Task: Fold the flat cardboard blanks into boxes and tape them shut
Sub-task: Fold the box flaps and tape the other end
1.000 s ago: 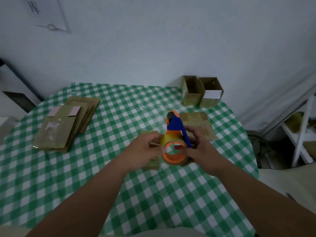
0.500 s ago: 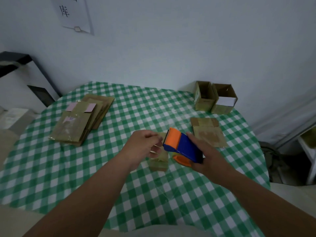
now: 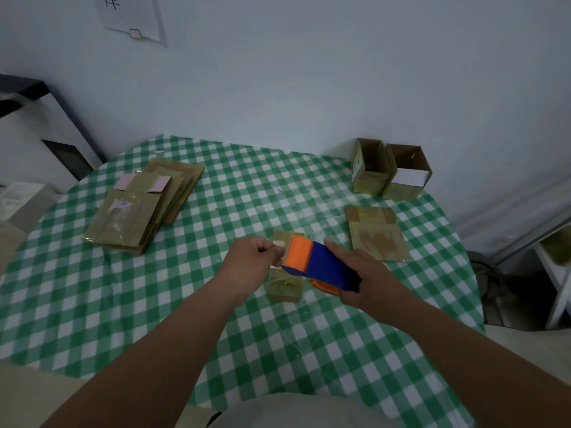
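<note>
Cardboard blanks were the whole job here, and the round table (image 3: 92, 304) with the green check cloth carried all of them: a stack of flat blanks (image 3: 142, 205) on the far left, one lone flat blank (image 3: 375, 233) off to the right, and two folded boxes (image 3: 391, 171) standing open-topped against the wall at the back right. Smaller and right in the middle sat the box being worked on (image 3: 284, 281), low on the cloth under both hands. What changed in the last second: the tape dispenser (image 3: 321, 264), which had been held up on end with its orange roll facing the camera, got laid over so its orange nose pointed left across that box. The right hand (image 3: 370, 279) was wrapped round the blue body, index finger stretched along the top. The left hand (image 3: 251, 265) had its fingers curled together at the dispenser's nose, looked like pinching the free tape end, though the tape itself was too clear to really make out. My guess is tape was about to get pulled across the seam, so this box was near done, with the flat ones not yet folded
</note>
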